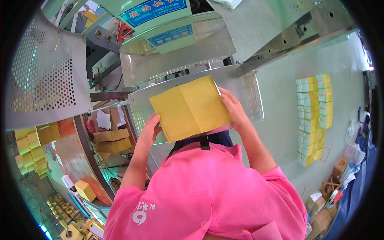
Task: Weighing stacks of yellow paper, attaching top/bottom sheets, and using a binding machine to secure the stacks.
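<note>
Both hands hold a flat, rectangular stack of yellow paper (pixel 192 108) in front of my body, tilted slightly, with a crease across its middle. My left hand (pixel 149 129) grips its left edge, with the fingers mostly hidden by the paper. At the opposite edge, my right hand (pixel 234 107) is closed on the stack, its thumb side along the upper right. Beneath and beyond the paper lies a metal machine table (pixel 250 94). A clear guard (pixel 176 60) with perforated metal stands just past it.
A perforated metal panel (pixel 44 76) is at the left, above a wooden bench (pixel 82 154). Bundled yellow and white stacks (pixel 310 120) stand on the floor at the right. A metal beam (pixel 288 44) crosses the upper right. Cardboard boxes (pixel 322 216) lie lower right.
</note>
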The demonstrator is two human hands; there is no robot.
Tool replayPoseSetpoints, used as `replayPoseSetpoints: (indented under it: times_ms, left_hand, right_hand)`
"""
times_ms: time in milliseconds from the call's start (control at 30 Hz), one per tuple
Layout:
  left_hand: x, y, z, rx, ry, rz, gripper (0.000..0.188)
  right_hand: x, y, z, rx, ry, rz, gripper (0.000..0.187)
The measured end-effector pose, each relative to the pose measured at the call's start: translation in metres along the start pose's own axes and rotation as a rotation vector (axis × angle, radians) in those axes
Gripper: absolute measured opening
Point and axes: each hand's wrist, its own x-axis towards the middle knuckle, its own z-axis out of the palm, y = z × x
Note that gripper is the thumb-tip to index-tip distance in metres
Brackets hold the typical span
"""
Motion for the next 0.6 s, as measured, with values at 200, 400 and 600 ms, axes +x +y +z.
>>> replayPoseSetpoints:
  times_ms: [200, 400, 600]
  left_hand:
    - [0.003, 0.016, 0.018, -0.003, -0.038, 0.211, 0.064]
    - [0.031, -0.002, 0.035, 0.258, -0.097, 0.518, 0.080]
    - [0.038, -0.036, 0.034, 0.465, 0.008, 0.513, 0.073]
  right_hand:
    - [0.025, -0.026, -0.017, 0.064, -0.094, -0.172, 0.045]
    - [0.068, -0.017, -0.050, -0.039, -0.069, -0.364, 0.040]
    - [0.051, -0.006, -0.052, 0.080, -0.102, -0.388, 0.034]
